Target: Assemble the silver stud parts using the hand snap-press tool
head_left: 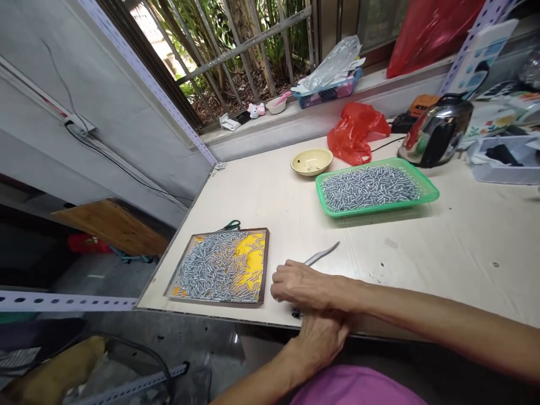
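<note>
Wrists crossed, fingertips hidden

Right hand (297,284) curled, left hand (321,340) tucked beneath; cannot tell what either grips. Grey tool (323,255) just beyond, one o'clock. Tray (265,267) of metal pins (206,270) at nine, probably for short reach.

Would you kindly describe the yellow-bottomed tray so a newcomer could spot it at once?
On the cream tabletop, near its front edge, look left of the person's bare right hand. The shallow rectangular tray holds silvery rods; its yellow bottom distinguishes it from the green plastic tray.
</note>
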Demonstrator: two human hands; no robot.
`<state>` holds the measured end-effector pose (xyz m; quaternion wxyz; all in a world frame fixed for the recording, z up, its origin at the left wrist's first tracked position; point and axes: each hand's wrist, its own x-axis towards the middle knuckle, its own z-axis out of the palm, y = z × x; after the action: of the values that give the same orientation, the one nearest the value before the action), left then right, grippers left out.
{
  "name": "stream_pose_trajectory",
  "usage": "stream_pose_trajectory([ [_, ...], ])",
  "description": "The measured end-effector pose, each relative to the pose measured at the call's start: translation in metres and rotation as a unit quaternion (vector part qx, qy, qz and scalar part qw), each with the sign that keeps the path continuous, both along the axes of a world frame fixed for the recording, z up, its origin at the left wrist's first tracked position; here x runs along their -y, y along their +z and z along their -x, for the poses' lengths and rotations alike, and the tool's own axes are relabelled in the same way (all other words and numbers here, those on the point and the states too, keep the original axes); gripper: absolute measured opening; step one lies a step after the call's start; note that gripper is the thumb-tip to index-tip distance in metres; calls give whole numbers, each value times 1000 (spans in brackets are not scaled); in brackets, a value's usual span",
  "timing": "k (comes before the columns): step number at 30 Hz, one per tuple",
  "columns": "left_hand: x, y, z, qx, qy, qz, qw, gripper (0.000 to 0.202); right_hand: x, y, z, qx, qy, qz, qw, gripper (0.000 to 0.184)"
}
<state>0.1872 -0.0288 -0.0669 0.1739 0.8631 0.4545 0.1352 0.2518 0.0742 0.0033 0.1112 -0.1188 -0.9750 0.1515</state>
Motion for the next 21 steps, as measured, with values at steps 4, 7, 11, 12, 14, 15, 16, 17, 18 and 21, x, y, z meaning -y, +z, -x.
stream_pose_trajectory([
  [4, -22, 19, 30, 37, 30, -89, 995, 32, -23, 28, -34, -135, -163, -3, 977, 21],
  [7, -54, 40, 76, -17, 207, -202, 957, 25, -53, 41, -79, -216, -313, -59, 923, 23],
  [11, -93, 58, 135, -130, 325, -184, 918, 26, -93, 34, -142, -135, -467, -139, 863, 26],
  [12, -99, 58, 144, -160, 332, -164, 915, 27, -100, 30, -153, -103, -498, -146, 849, 26],
  [14, -107, 56, 155, -211, 333, -116, 911, 29, -105, 20, -168, -49, -530, -151, 833, 28],
  [15, -110, 54, 157, -230, 331, -93, 911, 30, -103, 16, -170, -36, -533, -152, 832, 30],
  [16, -112, 52, 158, -241, 330, -72, 910, 30, -98, 12, -170, -33, -527, -151, 836, 32],
  [17, -113, 50, 159, -244, 332, -56, 909, 30, -90, 10, -168, -39, -514, -146, 844, 34],
  [18, -115, 48, 159, -243, 335, -45, 909, 30, -80, 7, -162, -50, -493, -133, 859, 35],
  [21, -121, 49, 162, -229, 348, -29, 909, 27, -41, 1, -137, -76, -400, -42, 913, 30],
])
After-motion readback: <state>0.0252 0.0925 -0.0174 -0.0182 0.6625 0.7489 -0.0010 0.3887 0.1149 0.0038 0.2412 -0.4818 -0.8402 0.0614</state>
